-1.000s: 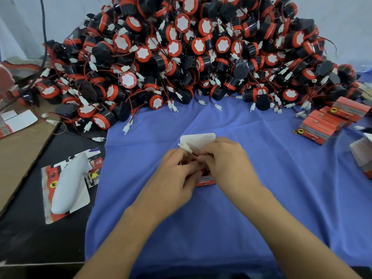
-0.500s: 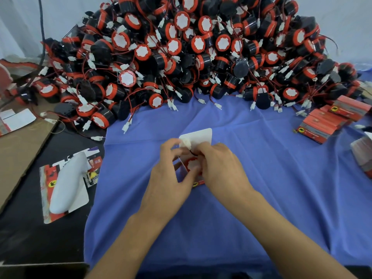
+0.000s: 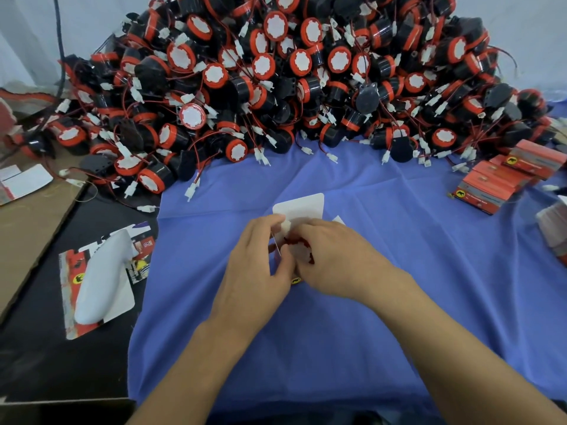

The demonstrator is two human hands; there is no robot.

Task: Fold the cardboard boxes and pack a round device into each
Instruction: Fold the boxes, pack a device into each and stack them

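A small red cardboard box [image 3: 300, 207] with its white top flap standing open sits on the blue cloth at the centre. A round device [image 3: 299, 251] with a red rim and white face lies in its mouth, mostly hidden by my fingers. My left hand [image 3: 260, 265] pinches the device's white wire plug [image 3: 286, 227] at the box opening. My right hand [image 3: 334, 259] curls round the box and device from the right. A big heap of black and red round devices [image 3: 276, 81] with wires fills the back of the table.
Finished red boxes [image 3: 503, 179] lie in a row at the right. A white curved object on a printed card [image 3: 98, 280] rests on the black surface at left. Brown cardboard [image 3: 27, 228] lies at the far left. Blue cloth [image 3: 399, 240] covers the table.
Both hands have shifted a little on the box. The device's white face now shows between my fingers, and the left fingers hold the plug closer to the flap.
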